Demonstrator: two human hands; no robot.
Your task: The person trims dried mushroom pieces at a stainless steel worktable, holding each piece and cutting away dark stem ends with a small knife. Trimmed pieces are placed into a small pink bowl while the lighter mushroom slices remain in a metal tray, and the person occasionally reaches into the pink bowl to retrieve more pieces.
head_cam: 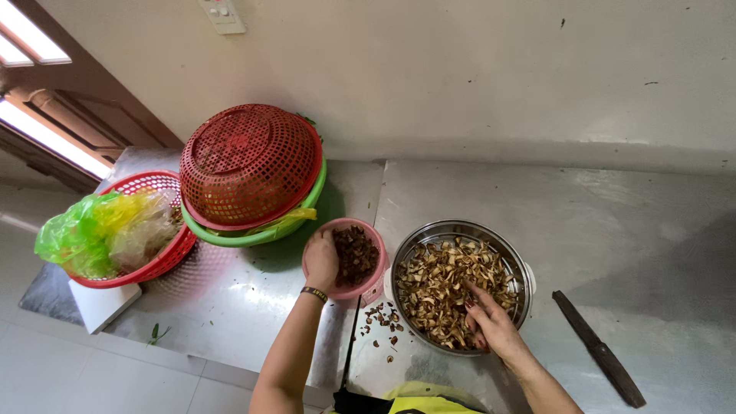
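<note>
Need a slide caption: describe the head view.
Left hand over pink bowl; right hand in steel pot of dried slices.

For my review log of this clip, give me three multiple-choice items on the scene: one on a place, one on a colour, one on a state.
1. Where does the long dark knife lie?
A. inside the pink bowl
B. on the metal counter, right of the steel bowl
C. on the upturned basket

2. What colour is the upturned basket on the green bowl?
A. red
B. blue
C. white

3. What is the right hand doing?
A. gripping the knife
B. resting flat on the wall
C. reaching into the steel bowl among the dried slices

Answers: 1 B, the knife lies alone on the counter, apart from both hands. 2 A, its lattice is plainly red. 3 C, its fingers lie on the slices, while the left hand is at the pink bowl.
</note>
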